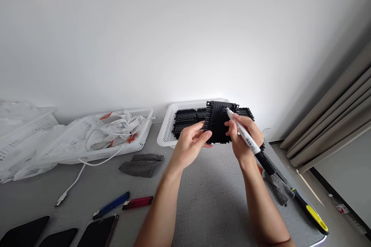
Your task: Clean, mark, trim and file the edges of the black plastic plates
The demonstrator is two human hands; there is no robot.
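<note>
My left hand (191, 142) grips the left edge of a black plastic panel (218, 125), thumb in front. The panel is tilted up towards me and has toothed edges and a small hole at its top left corner. In my right hand (246, 139) is a white marker pen (245, 133) with a black end. Its tip meets or nearly meets the upper part of the panel; which of the two I cannot tell. Some right-hand fingers are also close to the panel's right edge. Behind it stands a white basket (165, 129) holding several similar black pieces (185, 117).
At left, another white basket (139, 144) holds white cables and plastic bags. Grey cloths (142, 165) (279, 189), a blue lighter (111, 205), a red lighter (137, 202) and dark phones (98, 231) lie on the grey table (203, 208). A long tool with a yellow-black handle (314, 216) lies along the right edge.
</note>
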